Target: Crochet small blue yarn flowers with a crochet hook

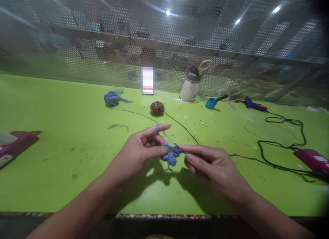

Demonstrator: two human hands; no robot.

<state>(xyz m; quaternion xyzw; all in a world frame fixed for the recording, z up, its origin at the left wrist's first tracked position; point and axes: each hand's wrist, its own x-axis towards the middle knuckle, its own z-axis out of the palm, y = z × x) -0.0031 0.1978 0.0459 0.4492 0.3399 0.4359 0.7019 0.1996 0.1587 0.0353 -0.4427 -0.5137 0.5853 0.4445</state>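
Between thumb and fingers, my left hand (140,148) pinches a small blue crocheted flower (171,156) with several rounded petals. Blue yarn (140,114) loops over its raised index finger and trails back to a blue yarn ball (111,98) on the table. My right hand (212,165) is closed around a thin crochet hook (177,146), whose tip meets the flower's upper right edge. Most of the hook is hidden in the fingers. A short yarn tail (168,169) hangs below the petals.
On the green table (64,156) lie a dark multicoloured yarn ball (157,108), a blue tape roll (211,103), a glue gun (255,104) and purple power strips (312,160) left and right. A bottle (190,85) and a lit phone (147,81) stand by the perforated panel (115,47).
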